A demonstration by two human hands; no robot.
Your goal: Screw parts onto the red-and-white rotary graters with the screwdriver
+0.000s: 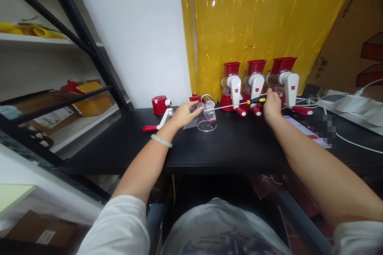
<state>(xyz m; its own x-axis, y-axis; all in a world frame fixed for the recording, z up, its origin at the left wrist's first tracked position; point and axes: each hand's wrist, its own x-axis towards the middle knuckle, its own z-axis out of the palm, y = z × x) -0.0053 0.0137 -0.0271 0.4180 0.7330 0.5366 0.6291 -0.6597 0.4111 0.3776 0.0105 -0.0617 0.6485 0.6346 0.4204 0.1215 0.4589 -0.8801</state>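
Note:
My left hand [185,114] is closed around a clear plastic housing [207,117] lying on the black table [227,147]. My right hand [271,105] grips a screwdriver [239,104] with a black and yellow handle. Its long shaft points left, and the tip reaches the clear housing near a gold-coloured ring [206,98]. A white crank with a red grip [158,122] lies just left of my left hand. A red part [159,104] stands behind the crank.
Three assembled red and white crank devices [257,83] stand in a row at the back of the table before a yellow plastic sheet [254,20]. White cables and a power strip [344,107] lie at right. A metal shelf [60,99] with boxes stands at left.

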